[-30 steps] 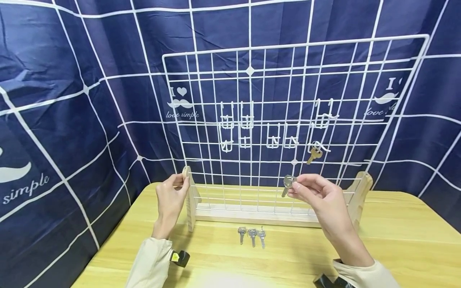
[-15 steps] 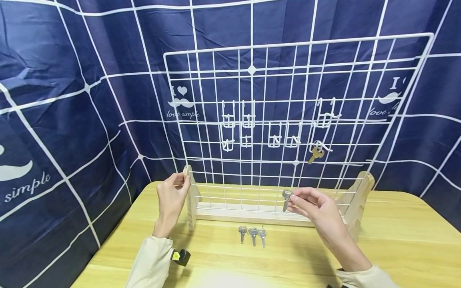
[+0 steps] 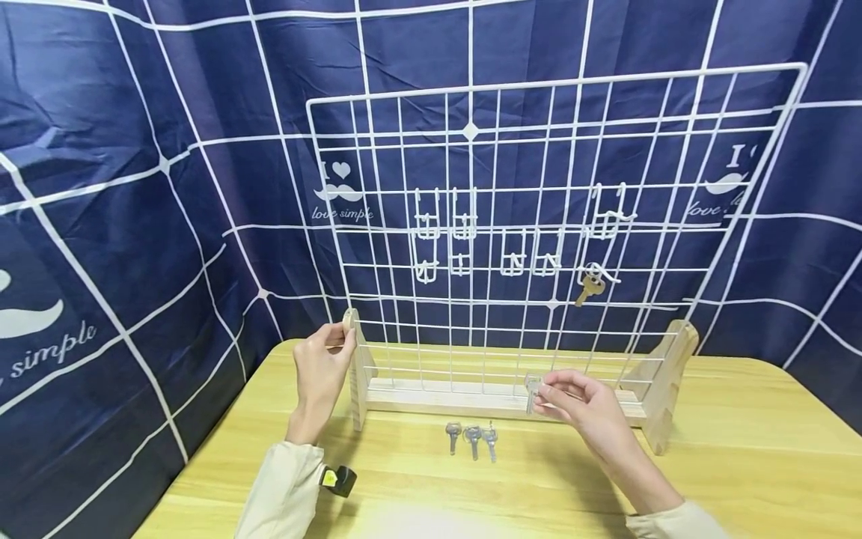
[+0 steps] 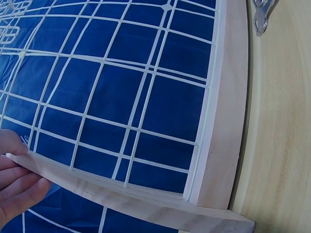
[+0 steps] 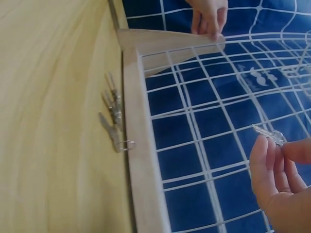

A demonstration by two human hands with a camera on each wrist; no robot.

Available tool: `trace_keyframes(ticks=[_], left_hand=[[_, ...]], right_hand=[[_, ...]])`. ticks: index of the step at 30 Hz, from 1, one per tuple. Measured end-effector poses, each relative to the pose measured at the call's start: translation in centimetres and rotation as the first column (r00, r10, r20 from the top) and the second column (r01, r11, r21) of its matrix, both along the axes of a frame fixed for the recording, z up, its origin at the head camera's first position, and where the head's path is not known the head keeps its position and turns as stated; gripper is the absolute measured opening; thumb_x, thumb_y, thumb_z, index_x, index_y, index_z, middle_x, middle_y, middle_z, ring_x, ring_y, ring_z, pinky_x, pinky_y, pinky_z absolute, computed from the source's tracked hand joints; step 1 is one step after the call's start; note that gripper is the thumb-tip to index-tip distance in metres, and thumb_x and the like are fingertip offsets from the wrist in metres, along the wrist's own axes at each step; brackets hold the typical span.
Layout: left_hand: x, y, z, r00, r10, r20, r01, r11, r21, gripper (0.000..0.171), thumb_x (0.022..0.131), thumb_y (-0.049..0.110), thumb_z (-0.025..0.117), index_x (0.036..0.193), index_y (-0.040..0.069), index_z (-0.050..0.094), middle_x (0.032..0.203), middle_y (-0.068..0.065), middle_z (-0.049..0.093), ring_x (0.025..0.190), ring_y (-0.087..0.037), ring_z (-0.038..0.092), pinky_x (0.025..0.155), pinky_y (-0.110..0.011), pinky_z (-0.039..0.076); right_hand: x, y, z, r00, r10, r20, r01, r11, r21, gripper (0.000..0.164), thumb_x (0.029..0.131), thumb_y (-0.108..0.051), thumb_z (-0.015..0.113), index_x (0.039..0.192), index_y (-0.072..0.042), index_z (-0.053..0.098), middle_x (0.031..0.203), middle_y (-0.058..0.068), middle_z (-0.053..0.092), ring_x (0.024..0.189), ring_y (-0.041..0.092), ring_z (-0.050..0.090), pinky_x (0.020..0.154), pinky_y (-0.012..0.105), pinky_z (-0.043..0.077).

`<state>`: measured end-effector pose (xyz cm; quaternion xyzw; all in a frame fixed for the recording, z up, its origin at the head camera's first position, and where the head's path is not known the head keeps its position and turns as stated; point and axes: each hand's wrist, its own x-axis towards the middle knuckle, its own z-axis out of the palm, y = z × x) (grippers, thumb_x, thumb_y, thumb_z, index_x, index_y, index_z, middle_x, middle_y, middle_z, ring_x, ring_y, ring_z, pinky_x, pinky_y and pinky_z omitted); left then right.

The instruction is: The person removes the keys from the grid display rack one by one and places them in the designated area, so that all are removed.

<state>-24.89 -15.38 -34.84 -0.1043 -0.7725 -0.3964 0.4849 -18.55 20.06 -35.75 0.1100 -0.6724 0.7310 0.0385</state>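
Note:
My right hand (image 3: 584, 408) pinches a silver key (image 3: 532, 391) between thumb and fingertips, blade pointing down, in front of the rack's wooden base. In the right wrist view the same key (image 5: 271, 134) sticks out past the fingertips. My left hand (image 3: 323, 367) grips the top of the rack's left wooden support (image 3: 357, 374), thumb on one side and fingers on the other. Three silver keys (image 3: 473, 442) lie side by side on the table before the base. A brass key (image 3: 590, 288) hangs from a white hook on the wire grid (image 3: 494, 314).
Several white wire hooks (image 3: 464, 224) sit across the middle of the grid, in two rows. The right wooden support (image 3: 670, 389) stands beyond my right hand. A blue curtain (image 3: 222, 187) with white lines hangs behind the yellow wooden table (image 3: 404, 494).
My right hand has come down with the silver key, from below the brass key to the front of the base. The left hand stays on the support.

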Motion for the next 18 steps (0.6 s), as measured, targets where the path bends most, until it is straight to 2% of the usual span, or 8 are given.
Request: trace_keyframes(ticks=[10, 18], left_hand=[[-0.1, 0.1, 0.1, 1.000, -0.003, 0.007, 0.003, 1.000, -0.004, 0.006, 0.080, -0.003, 0.069, 0.084, -0.008, 0.070, 0.072, -0.017, 0.071, 0.060, -0.028, 0.070, 0.056, -0.037, 0.059], [0.0, 0.1, 0.0, 1.000, 0.003, -0.001, -0.003, 1.000, -0.009, 0.006, 0.079, -0.004, 0.069, 0.083, -0.008, 0.070, 0.072, -0.018, 0.071, 0.060, -0.028, 0.070, 0.056, -0.038, 0.059]], right_hand=[[-0.3, 0.3, -1.6, 0.996, 0.008, 0.087, -0.011, 0.999, 0.031, 0.014, 0.090, 0.005, 0.058, 0.102, 0.012, 0.056, 0.087, 0.008, 0.065, 0.078, 0.015, 0.068, 0.079, 0.031, 0.059], [-0.6, 0.7, -2.9, 0.989, 0.018, 0.148, -0.030, 0.996, 0.080, 0.013, 0.089, 0.005, 0.060, 0.101, 0.010, 0.057, 0.086, 0.005, 0.066, 0.077, 0.014, 0.067, 0.078, 0.031, 0.059]])
